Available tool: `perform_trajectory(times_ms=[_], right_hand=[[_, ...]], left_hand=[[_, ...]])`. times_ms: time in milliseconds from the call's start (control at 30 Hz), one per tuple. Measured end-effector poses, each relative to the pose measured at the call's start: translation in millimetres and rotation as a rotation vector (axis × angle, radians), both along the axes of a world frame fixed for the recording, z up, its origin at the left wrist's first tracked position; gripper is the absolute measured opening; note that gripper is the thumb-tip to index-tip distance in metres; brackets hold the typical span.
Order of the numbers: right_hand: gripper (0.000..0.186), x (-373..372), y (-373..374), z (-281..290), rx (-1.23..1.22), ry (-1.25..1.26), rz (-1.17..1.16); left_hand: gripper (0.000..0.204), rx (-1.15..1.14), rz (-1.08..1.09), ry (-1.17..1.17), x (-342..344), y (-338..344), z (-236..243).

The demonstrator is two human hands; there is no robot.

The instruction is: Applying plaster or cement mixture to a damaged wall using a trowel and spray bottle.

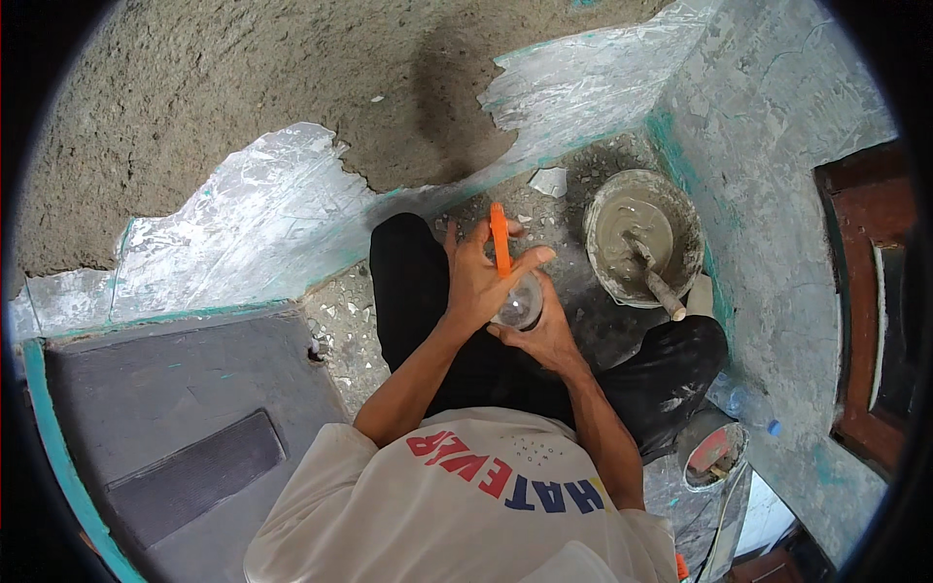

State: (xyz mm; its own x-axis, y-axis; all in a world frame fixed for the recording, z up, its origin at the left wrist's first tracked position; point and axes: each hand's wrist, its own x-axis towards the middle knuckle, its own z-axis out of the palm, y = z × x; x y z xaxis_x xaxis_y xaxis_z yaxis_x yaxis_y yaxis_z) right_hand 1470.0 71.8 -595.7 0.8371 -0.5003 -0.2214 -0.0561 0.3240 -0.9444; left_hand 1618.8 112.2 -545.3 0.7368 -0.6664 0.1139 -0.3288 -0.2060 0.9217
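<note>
Both hands busy with an orange piece and a clear container above the person's lap.
On my feed, the left hand (474,282) grips the upright orange piece (501,241) between fingers and thumb; the right hand (552,338) is wrapped around the clear container (521,304), just below it. I can't tell whether the two are joined. To the right, a bucket (692,231) holds wet grey mix (622,225).

Two hands (474,277) (552,335), one orange piece (501,241), one clear container (520,303), two buckets (686,238) (712,449), apparently one blue-capped bottle (731,396).
</note>
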Motion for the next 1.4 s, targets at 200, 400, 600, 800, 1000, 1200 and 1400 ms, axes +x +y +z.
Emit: perform_trajectory(times_ms=[200,400,600,800,1000,1200,1400], right_hand=[[0.103,10.0,-7.5,22.9,-0.150,0.008,-0.006],[0.102,17.9,-8.4,37.1,-0.162,0.015,0.206],[0.103,25.6,5.5,35.5,-0.247,-0.101,0.285],[0.102,17.1,18.0,37.1,-0.190,-0.039,0.131],[0.100,-1.8,9.1,12.5,-0.158,0.067,0.070],[0.098,1.2,5.9,6.0,-0.027,0.151,0.064],[0.103,1.4,-1.4,24.4,-0.209,0.189,0.138]], left_hand=[[0.044,0.143,-0.124,-0.024,1.8,10.0,31.9],[0.045,-0.006,0.159,-0.136,7.2,43.9,30.9],[0.042,0.068,0.130,-0.186,2.1,65.1,48.3],[0.038,0.229,-0.047,-0.314,13.5,55.8,39.8],[0.033,-0.104,0.006,0.187,-3.6,25.4,-7.9],[0.043,0.192,-0.107,0.075,11.8,13.6,-17.4],[0.046,-0.028,-0.019,0.211,-4.1,27.1,2.6]])
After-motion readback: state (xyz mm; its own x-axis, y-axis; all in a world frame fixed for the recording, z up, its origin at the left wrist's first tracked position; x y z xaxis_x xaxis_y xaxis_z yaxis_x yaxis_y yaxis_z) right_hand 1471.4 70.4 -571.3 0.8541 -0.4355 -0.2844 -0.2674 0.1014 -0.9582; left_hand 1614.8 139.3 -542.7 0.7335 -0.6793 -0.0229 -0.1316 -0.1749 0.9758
